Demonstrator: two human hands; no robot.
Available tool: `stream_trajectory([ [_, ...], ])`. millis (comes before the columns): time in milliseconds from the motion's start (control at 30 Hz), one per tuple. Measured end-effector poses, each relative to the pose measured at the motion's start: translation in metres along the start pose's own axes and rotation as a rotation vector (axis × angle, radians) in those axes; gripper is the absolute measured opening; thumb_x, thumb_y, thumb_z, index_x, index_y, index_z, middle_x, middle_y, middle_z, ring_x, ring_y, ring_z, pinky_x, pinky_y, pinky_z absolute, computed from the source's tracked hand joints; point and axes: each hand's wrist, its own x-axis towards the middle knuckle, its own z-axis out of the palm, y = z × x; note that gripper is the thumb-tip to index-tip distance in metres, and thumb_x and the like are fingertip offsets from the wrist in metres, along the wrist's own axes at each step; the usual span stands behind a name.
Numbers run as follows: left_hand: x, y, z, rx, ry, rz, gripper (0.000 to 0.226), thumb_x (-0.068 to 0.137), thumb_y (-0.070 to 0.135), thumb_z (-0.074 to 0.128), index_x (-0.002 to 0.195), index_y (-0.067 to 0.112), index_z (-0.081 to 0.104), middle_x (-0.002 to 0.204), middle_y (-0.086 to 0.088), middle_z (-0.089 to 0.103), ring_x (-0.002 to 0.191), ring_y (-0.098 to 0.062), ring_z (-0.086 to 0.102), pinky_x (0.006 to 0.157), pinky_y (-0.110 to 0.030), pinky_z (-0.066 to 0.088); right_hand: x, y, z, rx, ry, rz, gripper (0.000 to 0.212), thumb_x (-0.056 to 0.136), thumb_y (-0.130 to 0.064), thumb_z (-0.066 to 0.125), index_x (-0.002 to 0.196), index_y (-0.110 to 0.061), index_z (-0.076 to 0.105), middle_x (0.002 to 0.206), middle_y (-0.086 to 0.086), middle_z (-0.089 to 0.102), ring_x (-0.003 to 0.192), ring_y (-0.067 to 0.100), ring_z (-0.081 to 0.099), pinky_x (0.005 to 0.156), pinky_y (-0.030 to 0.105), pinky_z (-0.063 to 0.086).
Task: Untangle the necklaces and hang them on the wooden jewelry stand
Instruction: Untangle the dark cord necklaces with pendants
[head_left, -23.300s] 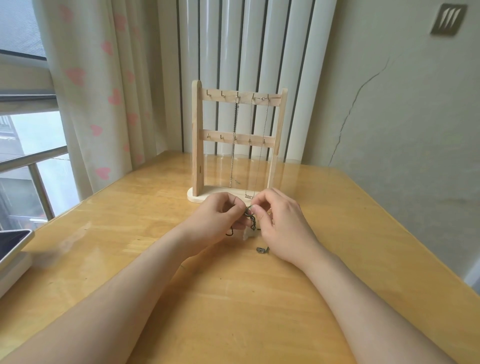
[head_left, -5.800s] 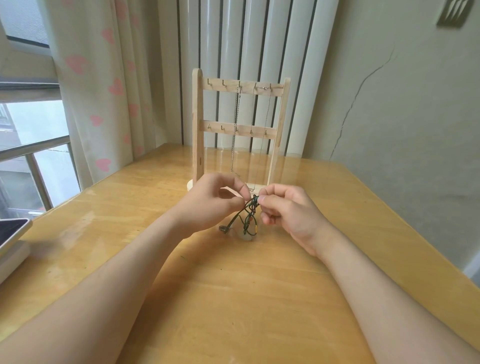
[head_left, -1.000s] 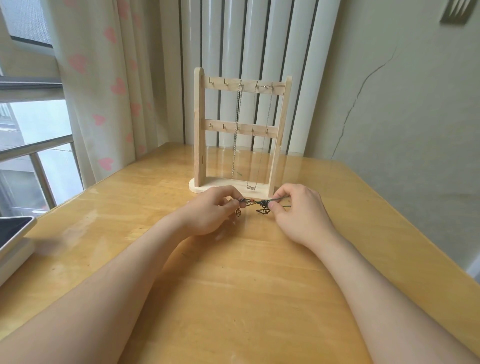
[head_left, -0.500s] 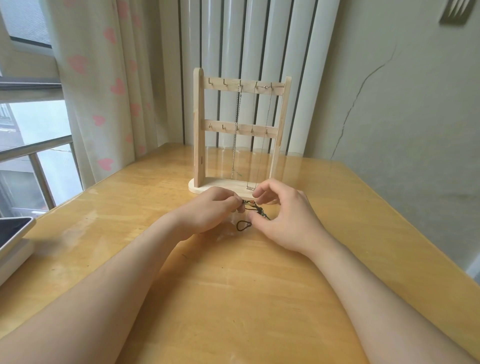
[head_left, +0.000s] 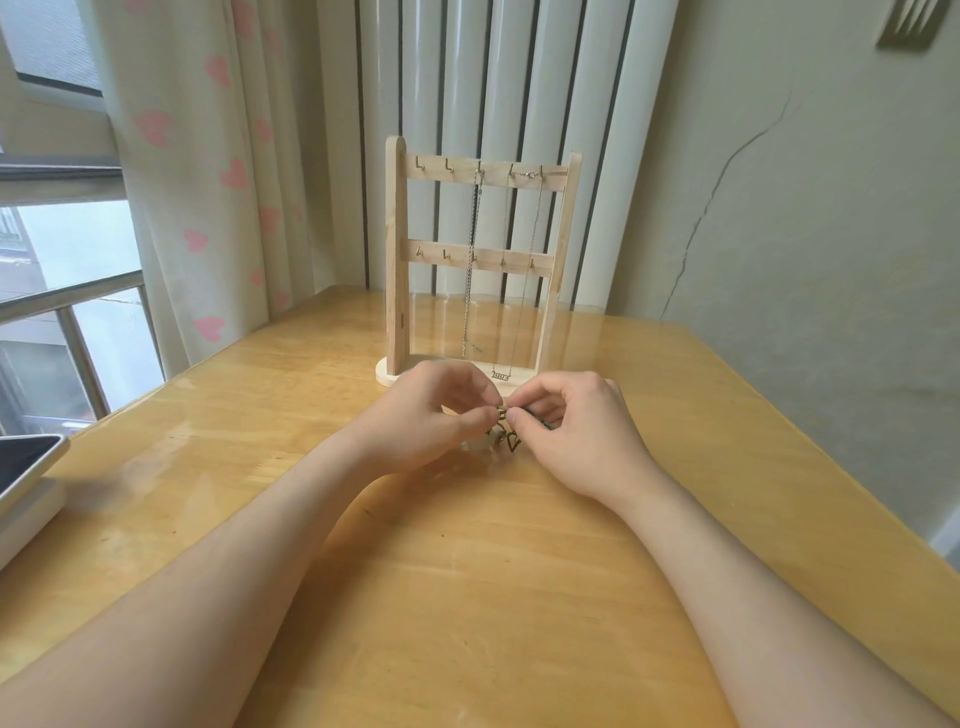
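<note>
A dark green corded necklace (head_left: 506, 434) hangs bunched between my hands just above the table. My left hand (head_left: 431, 421) pinches it from the left with thumb and forefinger. My right hand (head_left: 571, 431) pinches it from the right, fingertips almost touching the left ones. Most of the cord is hidden under my fingers. Behind them stands the wooden jewelry stand (head_left: 397, 260) with two hook bars. A silver chain (head_left: 470, 260) hangs from a top middle hook. A finer chain with a small pendant (head_left: 501, 375) hangs to its right.
The wooden table (head_left: 467, 597) runs to a wall on the right and a radiator (head_left: 493, 78) behind the stand. A heart-print curtain (head_left: 208, 156) and window are at the left. A tablet on a white box (head_left: 26, 478) sits at the table's left edge.
My hands had pulled the cord out taut a second ago. They have since come back together, and the necklace now hangs bunched between the fingertips.
</note>
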Motion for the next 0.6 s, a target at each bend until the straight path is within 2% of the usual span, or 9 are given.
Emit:
stream_trajectory([
  [100, 0.0004, -0.0014, 0.0008, 0.052, 0.017, 0.029, 0.006, 0.100, 0.018, 0.074, 0.094, 0.018, 0.075, 0.086, 0.008, 0.077, 0.086, -0.008, 0.073, 0.070, -0.009, 0.046, 0.0001, 0.0005, 0.0011, 0.046, -0.028, 0.020, 0.007, 0.089, -0.021, 0.082, 0.091, -0.027, 0.081, 0.080, -0.013, 0.078, 0.081, 0.001, 0.072, 0.084, 0.024, 0.059],
  [233, 0.0011, -0.0026, 0.0010, 0.053, 0.024, 0.028, 0.007, 0.100, 0.018, 0.072, 0.093, 0.019, 0.074, 0.089, 0.006, 0.077, 0.085, -0.010, 0.072, 0.074, -0.020, 0.053, -0.0016, -0.0016, -0.0006, 0.156, -0.061, 0.053, 0.009, 0.089, -0.023, 0.085, 0.097, -0.025, 0.083, 0.085, -0.013, 0.080, 0.083, 0.003, 0.074, 0.081, 0.021, 0.060],
  [333, 0.0010, -0.0009, 0.0013, 0.036, 0.011, 0.021, 0.009, 0.102, 0.017, 0.069, 0.093, 0.019, 0.072, 0.089, 0.006, 0.076, 0.084, -0.011, 0.071, 0.074, -0.025, 0.056, -0.0013, 0.0003, -0.0004, 0.153, -0.087, 0.063, 0.006, 0.091, -0.024, 0.083, 0.097, -0.025, 0.084, 0.083, -0.013, 0.080, 0.080, 0.004, 0.075, 0.078, 0.022, 0.060],
  [500, 0.0027, -0.0009, -0.0010, -0.139, 0.105, -0.093, 0.008, 0.104, 0.014, 0.066, 0.097, 0.013, 0.069, 0.091, 0.002, 0.074, 0.082, -0.009, 0.067, 0.079, -0.028, 0.054, -0.0002, 0.0045, -0.0012, 0.155, -0.155, 0.181, 0.010, 0.093, -0.023, 0.082, 0.100, -0.027, 0.078, 0.077, -0.006, 0.080, 0.076, 0.009, 0.077, 0.082, 0.029, 0.060],
  [600, 0.0029, 0.0003, -0.0021, -0.235, 0.150, -0.156, 0.007, 0.101, 0.017, 0.072, 0.099, 0.011, 0.069, 0.101, -0.006, 0.079, 0.093, -0.015, 0.074, 0.083, -0.029, 0.058, -0.0015, 0.0006, -0.0050, 0.262, -0.180, 0.206, 0.012, 0.097, -0.021, 0.078, 0.106, -0.028, 0.076, 0.079, -0.004, 0.081, 0.075, 0.010, 0.076, 0.072, 0.026, 0.055],
])
